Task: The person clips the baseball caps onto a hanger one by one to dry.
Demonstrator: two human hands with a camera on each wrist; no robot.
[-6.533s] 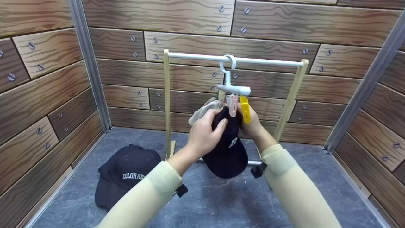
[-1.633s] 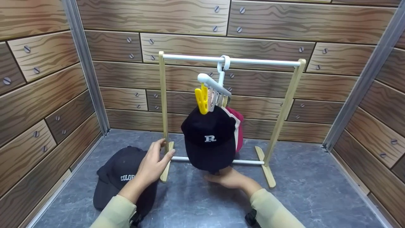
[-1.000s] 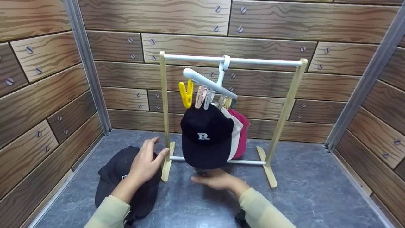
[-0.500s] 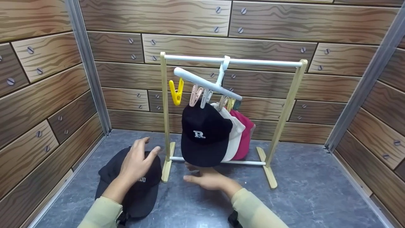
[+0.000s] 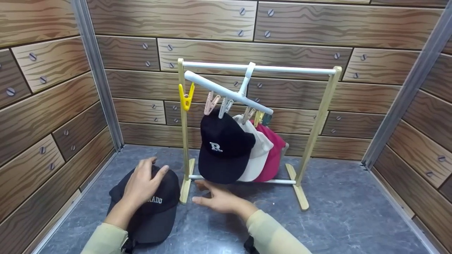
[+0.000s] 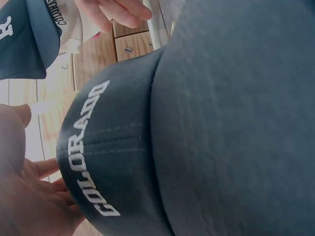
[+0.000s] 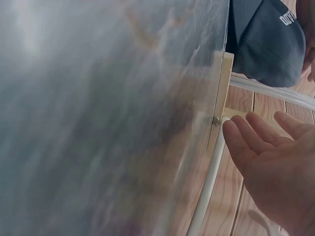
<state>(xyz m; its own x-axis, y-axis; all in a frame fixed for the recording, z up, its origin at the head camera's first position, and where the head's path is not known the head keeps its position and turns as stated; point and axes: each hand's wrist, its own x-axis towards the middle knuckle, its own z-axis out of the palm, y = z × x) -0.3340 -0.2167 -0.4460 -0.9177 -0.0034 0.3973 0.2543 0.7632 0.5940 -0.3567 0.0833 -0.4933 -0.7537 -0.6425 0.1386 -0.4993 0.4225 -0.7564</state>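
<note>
A black cap (image 5: 155, 218) lettered COLORADO lies on the table at left. My left hand (image 5: 143, 181) is over its crown, fingers loosely bent; in the left wrist view the fingers (image 6: 47, 169) pass behind the cap, and I cannot tell if they touch it. My right hand (image 5: 220, 199) holds nothing, its fingers spread below the hanging caps, palm showing in the right wrist view. From a white clip hanger (image 5: 229, 92) hang a black cap (image 5: 220, 155) with an R, a white cap (image 5: 259, 155) and a magenta cap (image 5: 273, 155). The yellow clip (image 5: 186, 98) at the left end holds nothing.
The hanger's hook is on the white top bar (image 5: 293, 69) of a wooden rack (image 5: 317, 123). Its lower bar and feet stand on the grey marbled table (image 5: 346, 211). Wood-patterned walls (image 5: 70, 116) close in the back and both sides.
The hanger has swung round, its yellow-clip end now at left, spreading the caps apart. Both hands have moved left; the left is now over the COLORADO cap, and the right has left the hanging caps.
</note>
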